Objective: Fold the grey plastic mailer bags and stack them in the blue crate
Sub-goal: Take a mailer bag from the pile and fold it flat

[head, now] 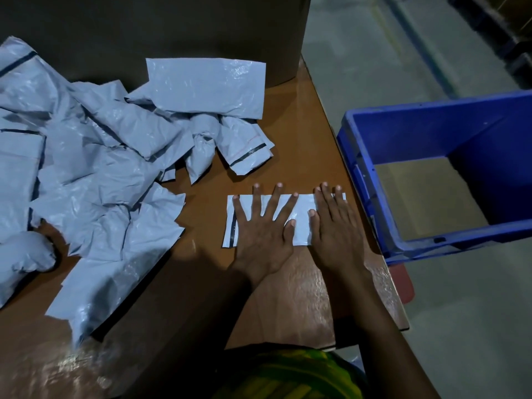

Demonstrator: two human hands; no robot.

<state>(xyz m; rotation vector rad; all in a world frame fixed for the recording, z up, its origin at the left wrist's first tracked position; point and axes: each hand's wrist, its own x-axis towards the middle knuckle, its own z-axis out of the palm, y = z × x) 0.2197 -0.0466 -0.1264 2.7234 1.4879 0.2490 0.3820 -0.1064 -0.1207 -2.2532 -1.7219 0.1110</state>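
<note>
A folded grey mailer bag lies flat on the brown table near its right edge. My left hand presses on its left part with fingers spread straight. Beside it, my right hand lies flat on the bag's right end, fingers together. A loose heap of crumpled grey mailer bags covers the left half of the table. The blue crate stands off the table's right side, lower down, with only a brown floor showing inside it.
The brown table ends just right of my hands. A large dark cardboard box stands at the back of the table. Grey floor lies to the right, with a red object under the crate's near corner.
</note>
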